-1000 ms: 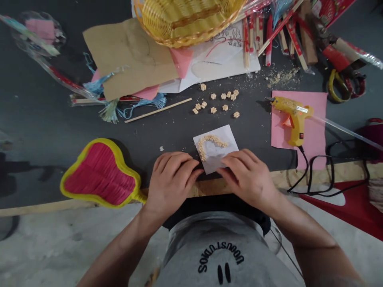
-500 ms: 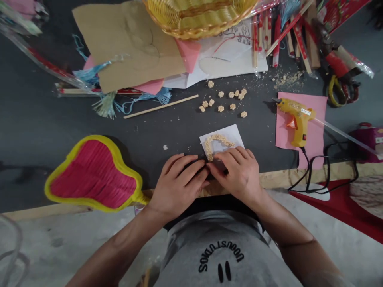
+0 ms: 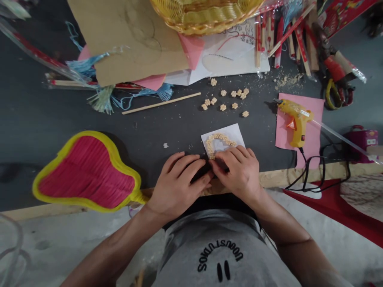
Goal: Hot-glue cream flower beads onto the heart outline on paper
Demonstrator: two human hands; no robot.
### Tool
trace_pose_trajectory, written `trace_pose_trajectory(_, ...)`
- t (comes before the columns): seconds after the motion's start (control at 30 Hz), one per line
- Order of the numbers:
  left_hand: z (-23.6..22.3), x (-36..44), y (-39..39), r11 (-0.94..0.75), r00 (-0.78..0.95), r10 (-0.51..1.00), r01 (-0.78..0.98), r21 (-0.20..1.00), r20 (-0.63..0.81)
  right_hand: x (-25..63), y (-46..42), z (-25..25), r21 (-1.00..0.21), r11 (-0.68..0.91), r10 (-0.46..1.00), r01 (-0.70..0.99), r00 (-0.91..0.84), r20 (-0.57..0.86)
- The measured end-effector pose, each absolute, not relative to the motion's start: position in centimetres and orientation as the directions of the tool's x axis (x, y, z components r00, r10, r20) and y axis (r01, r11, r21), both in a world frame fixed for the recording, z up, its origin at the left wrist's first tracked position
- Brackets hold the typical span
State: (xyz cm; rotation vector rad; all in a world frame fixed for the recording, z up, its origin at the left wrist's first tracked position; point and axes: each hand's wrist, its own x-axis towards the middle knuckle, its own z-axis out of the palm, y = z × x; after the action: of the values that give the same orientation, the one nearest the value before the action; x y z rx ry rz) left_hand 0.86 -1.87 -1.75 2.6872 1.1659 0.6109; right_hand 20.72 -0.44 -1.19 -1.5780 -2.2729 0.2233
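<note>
A small white paper square (image 3: 234,132) lies near the table's front edge and carries an arch of small beige flower beads (image 3: 219,137). My left hand (image 3: 178,181) and my right hand (image 3: 241,171) meet at the paper's near left corner. Their fingertips are pressed together there, at the lower end of the bead arch. The fingers cover that corner, and whether they grip the paper or a bead I cannot make out. Several loose flower beads (image 3: 223,107) lie scattered on the dark tabletop just beyond the paper.
A yellow glue gun (image 3: 296,119) rests on pink paper (image 3: 314,135) to the right, its black cable (image 3: 311,175) hanging over the wooden table edge (image 3: 278,177). A red fan with a yellow rim (image 3: 86,173) lies left. At the back: yellow basket (image 3: 206,16), cardboard (image 3: 128,40), thin stick (image 3: 161,103).
My right hand has slid left along the paper until its fingertips meet my left hand's at the corner. The view has shifted slightly down and to the right.
</note>
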Motion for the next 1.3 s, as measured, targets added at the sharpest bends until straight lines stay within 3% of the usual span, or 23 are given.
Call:
trace_pose_trajectory(0.53,-1.69,0.95,-1.97,-0.690,0.623,0.723,0.667,0.281,0.297,20.77,-0.46,-1.19,-0.316,0.360,0.930,0.878,-0.314,0.189)
trace_pose_trajectory(0.77,-1.68,0.82,-1.97,-0.695,0.632,0.719,0.663,0.279,0.287,21.24,-0.82,-1.01,-0.392,0.347,0.938,0.852,-0.311,0.154)
trace_pose_trajectory(1.3,-1.36,0.98,-2.07,-0.690,0.632,0.724,0.666,0.282,0.277,21.13,-0.70,-1.38,-0.345,0.391,0.917,0.853,-0.327,0.230)
